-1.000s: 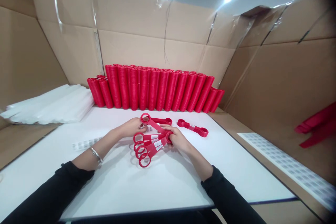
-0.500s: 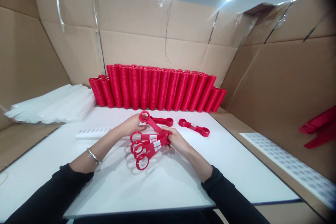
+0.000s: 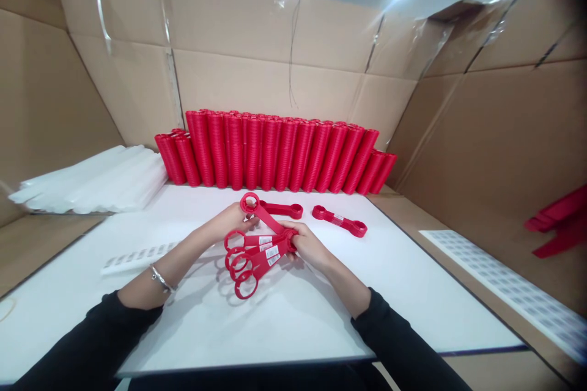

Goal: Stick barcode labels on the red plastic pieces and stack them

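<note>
Smooth tabletop (image 3: 298, 321) — right hand (image 3: 309, 245) grips red strips (image 3: 263, 265) (ringed, fanned); left hand (image 3: 230, 220) — hold unclear.

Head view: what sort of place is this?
Probably a workshop or factory workstation: cardboard panels behind and beside a white table, with stacks of red parts along its far edge.

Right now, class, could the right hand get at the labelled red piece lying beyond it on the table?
Probably yes: nothing visible stands between the right hand and the labelled red piece, but that hand grips the fanned red pieces, a likely hindrance.
</note>
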Demonstrator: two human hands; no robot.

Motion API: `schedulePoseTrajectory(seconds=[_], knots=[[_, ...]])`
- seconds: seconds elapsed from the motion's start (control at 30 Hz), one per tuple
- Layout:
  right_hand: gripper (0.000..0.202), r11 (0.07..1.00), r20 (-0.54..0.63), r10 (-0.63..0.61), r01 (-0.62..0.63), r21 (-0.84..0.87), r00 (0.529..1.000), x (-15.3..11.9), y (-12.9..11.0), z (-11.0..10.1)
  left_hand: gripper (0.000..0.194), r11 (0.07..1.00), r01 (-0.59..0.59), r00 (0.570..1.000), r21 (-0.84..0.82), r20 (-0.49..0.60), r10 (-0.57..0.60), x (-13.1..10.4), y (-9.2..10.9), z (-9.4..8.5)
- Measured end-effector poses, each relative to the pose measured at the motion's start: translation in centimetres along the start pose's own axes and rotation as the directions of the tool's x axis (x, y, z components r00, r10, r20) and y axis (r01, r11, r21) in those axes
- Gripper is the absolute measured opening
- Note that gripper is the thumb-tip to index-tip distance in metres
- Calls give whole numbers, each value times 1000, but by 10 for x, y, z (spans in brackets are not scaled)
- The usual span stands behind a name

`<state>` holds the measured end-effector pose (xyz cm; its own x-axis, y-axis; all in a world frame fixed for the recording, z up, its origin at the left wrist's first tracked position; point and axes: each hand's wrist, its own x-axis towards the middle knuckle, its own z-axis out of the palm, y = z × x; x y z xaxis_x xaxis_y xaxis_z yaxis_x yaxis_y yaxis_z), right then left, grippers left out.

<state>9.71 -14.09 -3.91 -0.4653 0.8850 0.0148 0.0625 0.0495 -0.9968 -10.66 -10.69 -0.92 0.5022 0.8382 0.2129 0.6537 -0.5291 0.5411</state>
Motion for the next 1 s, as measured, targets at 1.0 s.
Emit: schedulePoseTrajectory(seconds=[1.0], knots=[[60, 881, -218, -368, 263, -394, 904, 0, 0, 6, 24, 970, 23, 980, -243, -187, -70, -12, 40, -5]])
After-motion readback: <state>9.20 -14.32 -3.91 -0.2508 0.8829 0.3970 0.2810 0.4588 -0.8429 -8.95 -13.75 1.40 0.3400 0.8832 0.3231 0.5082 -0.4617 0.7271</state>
